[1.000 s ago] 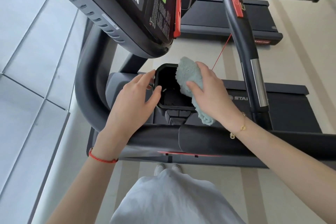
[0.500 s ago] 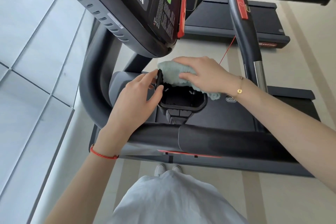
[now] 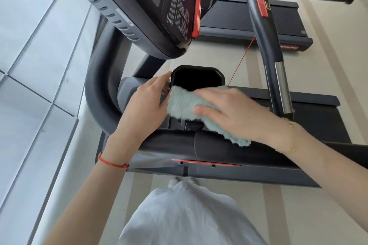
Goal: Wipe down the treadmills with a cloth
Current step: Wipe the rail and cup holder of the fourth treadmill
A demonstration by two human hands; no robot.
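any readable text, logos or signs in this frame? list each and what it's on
No wording reads clearly.
Console: white runner pictogram, green oval button, red round symbol; the fine print below is too small.
Far treadmill: red badge, blurred.
Near treadmill deck: white brand letters, mostly hidden by the right hand.

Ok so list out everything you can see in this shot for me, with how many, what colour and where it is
cloth: one, pale green, fluffy, lying over the near edge of the cup holder and draping onto the front bar
cup holder: one, black, centre, below the console
console: one, black with green and red buttons, upper left
front bar: one, black, running across the middle
side handle: one, dark with a red patch and silver section, right of centre
red cord: one, thin, from the handle toward the cup holder
second treadmill: one, dark, behind, upper right
floor tiles: grey, left
shoes: two, white, bottom centre
left hand: red bracelet on wrist, holding the cup holder's left side
right hand: gold bracelet on wrist, flat on the cloth
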